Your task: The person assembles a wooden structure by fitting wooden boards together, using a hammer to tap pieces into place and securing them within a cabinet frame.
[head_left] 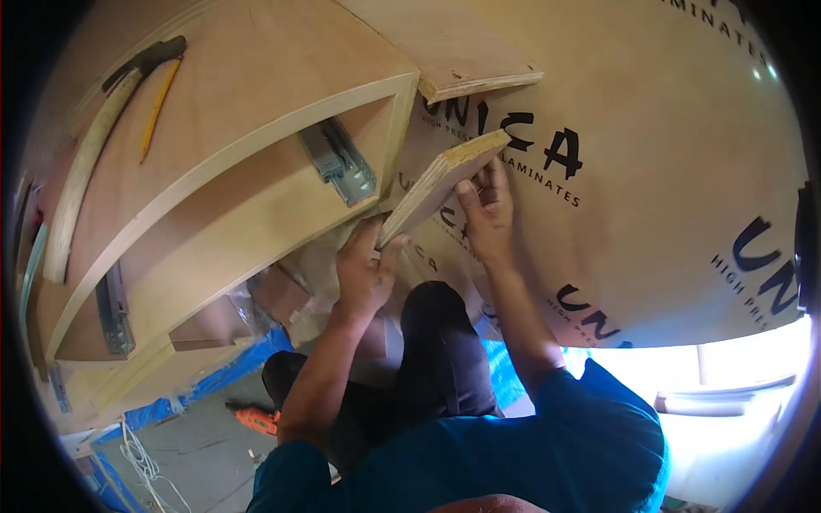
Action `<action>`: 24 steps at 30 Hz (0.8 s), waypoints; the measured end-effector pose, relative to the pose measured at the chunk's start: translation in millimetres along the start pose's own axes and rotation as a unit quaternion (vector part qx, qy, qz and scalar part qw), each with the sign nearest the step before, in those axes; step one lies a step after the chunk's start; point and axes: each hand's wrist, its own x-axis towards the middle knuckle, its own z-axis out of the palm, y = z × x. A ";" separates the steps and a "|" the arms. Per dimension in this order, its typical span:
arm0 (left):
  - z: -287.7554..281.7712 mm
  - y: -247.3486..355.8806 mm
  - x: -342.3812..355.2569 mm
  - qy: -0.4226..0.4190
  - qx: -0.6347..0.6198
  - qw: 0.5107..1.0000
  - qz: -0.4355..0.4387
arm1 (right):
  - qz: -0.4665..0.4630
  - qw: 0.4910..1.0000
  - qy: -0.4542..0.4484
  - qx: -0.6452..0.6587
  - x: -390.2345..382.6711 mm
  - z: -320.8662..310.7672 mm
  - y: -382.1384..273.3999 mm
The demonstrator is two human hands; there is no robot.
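Note:
A small rectangular plywood board (440, 184) is held tilted over a large sheet covered in printed protective film (650, 248). My left hand (368, 269) grips its lower left end, fingers closed on the edge. My right hand (486, 214) holds the upper right end, thumb on the face and fingers partly hidden behind it. Just left is a wooden cabinet (256, 77) with a metal drawer slide (342, 167) inside its opening and another slide (113, 312) lower left. A larger plywood panel (462, 47) lies above the board.
A hammer (96, 154) and a yellow pencil (159, 111) lie on the cabinet. Below are blue plastic (261, 350), an orange tool (256, 419) and a white cable (150, 462) on the floor (205, 453). A bright area shows at lower right.

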 end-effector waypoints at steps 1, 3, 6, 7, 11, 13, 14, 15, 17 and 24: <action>5.9 -3.8 -4.9 0.005 -0.015 1.000 -0.027 | -0.016 1.000 -0.004 0.009 4.9 1.4 -1.7; 16.9 -11.1 -6.6 0.028 -0.063 0.997 -0.038 | -0.039 0.999 -0.014 -0.018 13.2 3.4 -6.8; 37.0 -22.4 -2.7 0.050 -0.137 0.987 -0.073 | -0.114 0.993 0.002 -0.021 26.3 5.1 -0.9; 43.2 -24.3 1.1 0.053 -0.157 0.982 -0.090 | -0.120 0.993 -0.002 -0.019 26.4 5.4 0.2; 56.9 -17.1 8.3 0.110 -0.240 0.960 -0.092 | -0.146 0.983 0.033 -0.109 11.3 9.4 15.4; 67.3 -24.3 5.6 0.104 -0.192 0.974 -0.059 | -0.151 0.971 0.067 -0.172 -18.3 -0.6 34.2; 68.5 -24.4 4.6 0.103 -0.190 0.975 -0.059 | -0.127 0.966 0.099 -0.201 -35.4 -2.3 44.6; 68.5 -24.7 5.2 0.122 -0.206 0.969 -0.062 | -0.103 0.960 0.128 -0.226 -45.9 -0.2 55.1; 75.5 -23.2 9.2 0.139 -0.225 0.962 -0.064 | -0.005 0.986 0.137 -0.091 -54.9 0.6 71.2; 81.6 -23.7 11.2 0.157 -0.226 0.959 -0.074 | 0.110 0.895 -0.054 0.429 -16.4 12.0 64.4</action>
